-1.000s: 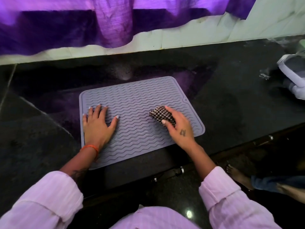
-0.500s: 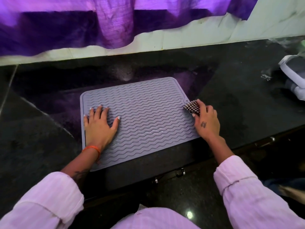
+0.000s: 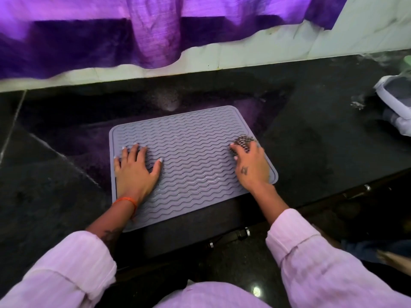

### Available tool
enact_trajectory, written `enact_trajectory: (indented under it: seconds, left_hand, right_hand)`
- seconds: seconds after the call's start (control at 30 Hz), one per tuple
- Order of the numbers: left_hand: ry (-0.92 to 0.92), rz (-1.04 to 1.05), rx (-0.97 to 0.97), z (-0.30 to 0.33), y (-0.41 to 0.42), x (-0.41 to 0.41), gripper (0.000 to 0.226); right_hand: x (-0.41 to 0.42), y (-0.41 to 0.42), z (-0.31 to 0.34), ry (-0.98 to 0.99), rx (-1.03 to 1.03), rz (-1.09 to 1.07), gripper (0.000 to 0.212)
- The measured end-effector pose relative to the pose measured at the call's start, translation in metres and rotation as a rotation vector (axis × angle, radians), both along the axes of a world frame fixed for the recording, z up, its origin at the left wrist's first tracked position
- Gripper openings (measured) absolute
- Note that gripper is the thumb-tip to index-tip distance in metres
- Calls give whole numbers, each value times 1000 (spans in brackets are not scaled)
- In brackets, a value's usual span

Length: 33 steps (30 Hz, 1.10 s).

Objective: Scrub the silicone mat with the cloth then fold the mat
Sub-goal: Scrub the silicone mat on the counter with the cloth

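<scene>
I am seeing the mat (image 3: 191, 161) lying flat and unfolded on the dark counter, a grey-lilac rectangle with rounded corners, a raised rim and wavy ridges running across it. The cloth (image 3: 243, 141) is sitting bunched up on the mat near its right edge, small, with a dark and white check pattern.

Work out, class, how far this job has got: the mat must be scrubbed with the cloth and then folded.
Done: nothing is visibly finished; the pictures cannot show how clean the silicone mat is. In hand: the scrubbing. The right hand grips the checked cloth near the mat's right edge, while the left hand presses flat on its left part. Left: the fold, since the mat lies fully flat on the dark counter.
</scene>
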<state>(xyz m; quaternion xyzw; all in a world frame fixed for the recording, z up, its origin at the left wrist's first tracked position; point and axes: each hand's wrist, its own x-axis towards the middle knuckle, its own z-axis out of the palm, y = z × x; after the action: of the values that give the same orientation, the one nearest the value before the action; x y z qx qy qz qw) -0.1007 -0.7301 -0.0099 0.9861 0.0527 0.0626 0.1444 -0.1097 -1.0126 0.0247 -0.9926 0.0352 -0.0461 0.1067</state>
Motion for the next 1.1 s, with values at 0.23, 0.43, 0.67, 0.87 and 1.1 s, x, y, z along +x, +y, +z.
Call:
enact_trajectory:
  seconds: [0.23,0.43,0.67,0.87,1.1]
  left_hand:
    - [-28,-9,-25,-1,3,-1,74]
    - [-31,-11,-27,-2,4,0,74]
    - [-33,-11,-17,0,2,-1,74]
    - [-25,-7,-20,1,1,0,74]
    - [-23,-5,-32,0,2,0,75]
  right_hand:
    - [-23,49,14,-6,1062,41,42]
    - [-33,46,23,466,2340,-152,65]
    - [-33,15,27,331,2315,-305,49]
    - [-21,-27,39,-82,1660,-418,36]
    - [-14,-30,2,-44,104,-289,57]
